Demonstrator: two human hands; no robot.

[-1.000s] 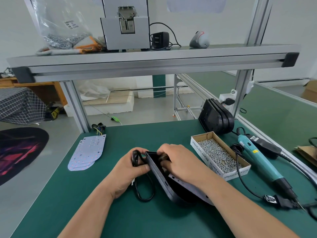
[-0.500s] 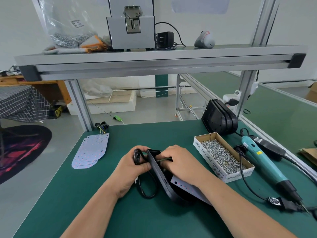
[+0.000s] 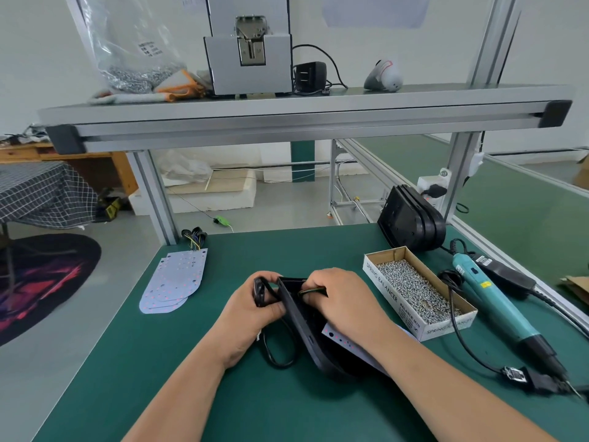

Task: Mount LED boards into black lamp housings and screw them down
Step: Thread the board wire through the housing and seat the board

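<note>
A black lamp housing (image 3: 310, 342) stands tilted on its edge in the middle of the green table. My left hand (image 3: 255, 314) grips its left wall together with a loop of black cable (image 3: 280, 352). My right hand (image 3: 341, 301) reaches inside the housing, fingers curled and pinching thin wires at the top end. A white LED board (image 3: 347, 341) lies partly in the housing under my right wrist. A stack of white LED boards (image 3: 173, 280) with wire bundles sits at the left.
A cardboard box of screws (image 3: 414, 288) lies right of my hands. A teal electric screwdriver (image 3: 497, 301) with its cord lies further right. Stacked black housings (image 3: 411, 218) lean at the back right. An aluminium frame shelf (image 3: 287, 116) spans overhead.
Both hands stay on the housing, with the right fingers shifting slightly on the wires at its top end. The camera has tilted up a little.
</note>
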